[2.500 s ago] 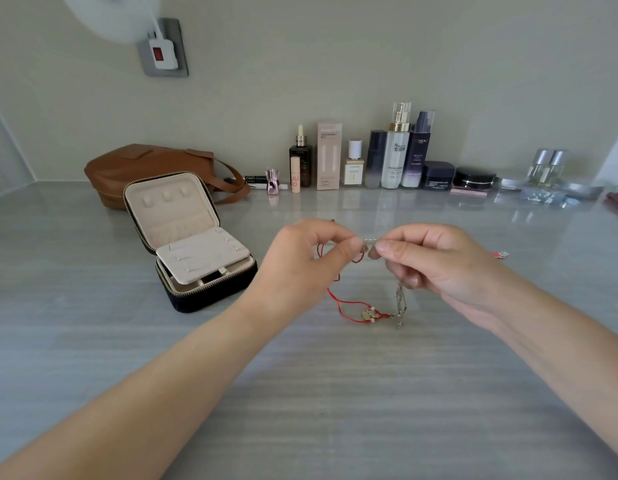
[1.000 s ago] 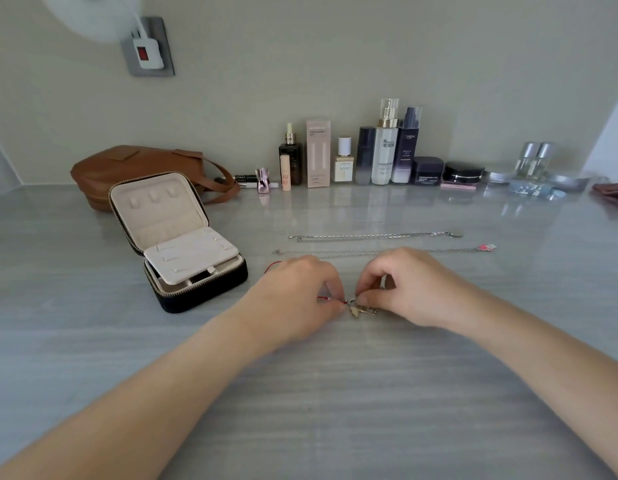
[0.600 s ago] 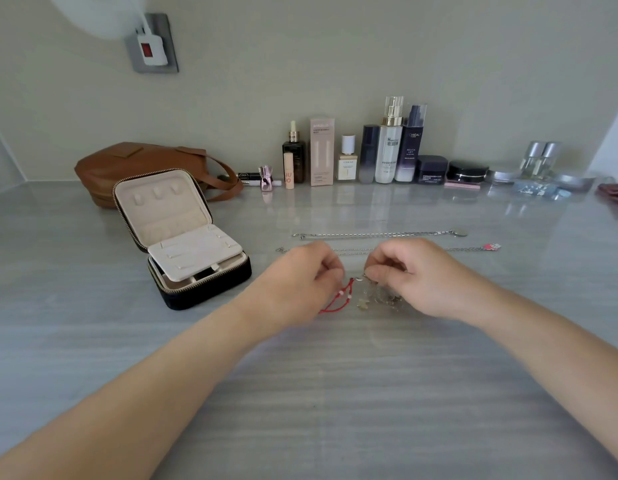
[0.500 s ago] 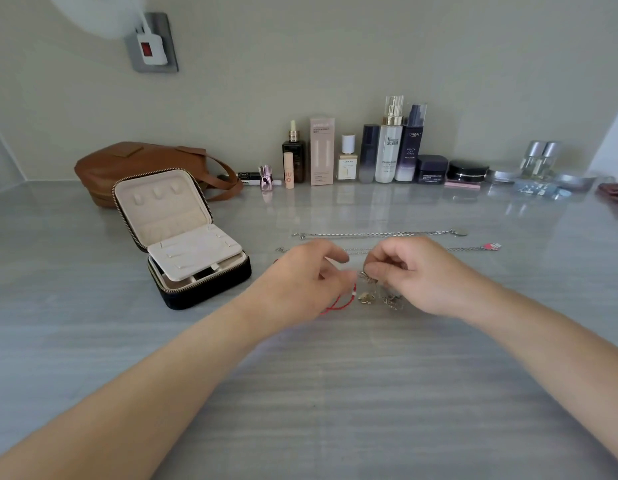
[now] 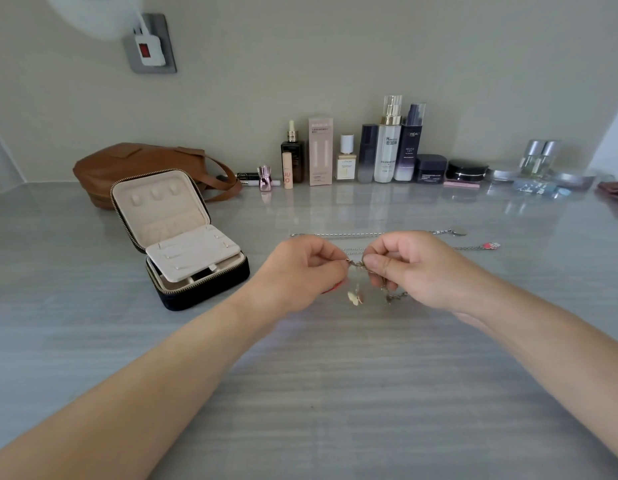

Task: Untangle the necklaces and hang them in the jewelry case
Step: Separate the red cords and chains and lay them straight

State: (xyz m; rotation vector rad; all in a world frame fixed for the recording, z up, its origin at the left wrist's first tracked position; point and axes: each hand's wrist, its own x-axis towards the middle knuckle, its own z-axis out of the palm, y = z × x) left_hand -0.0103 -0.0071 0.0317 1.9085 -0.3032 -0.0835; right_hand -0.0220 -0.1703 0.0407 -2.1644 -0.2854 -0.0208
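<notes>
My left hand (image 5: 300, 271) and my right hand (image 5: 415, 268) meet above the table centre, each pinching one end of a tangled bundle of necklaces (image 5: 356, 264). Small gold charms (image 5: 354, 297) and a silver chain piece (image 5: 394, 297) dangle below the pinch. A bit of red cord (image 5: 333, 288) shows under my left hand. Two silver chains lie straight on the table behind my hands: a far chain (image 5: 352, 234) and a nearer chain with a red charm (image 5: 491, 245). The black jewelry case (image 5: 183, 237) stands open at the left, its cream lid upright.
A brown leather bag (image 5: 141, 164) lies behind the case. A row of cosmetic bottles and jars (image 5: 387, 147) lines the back wall. Glass items (image 5: 539, 168) sit at the far right. A wall socket with a plug (image 5: 150, 46) is at the upper left.
My hands came down to the table, took up the tangled bundle there, then lifted it a little; the charms now hang free below my fingers.
</notes>
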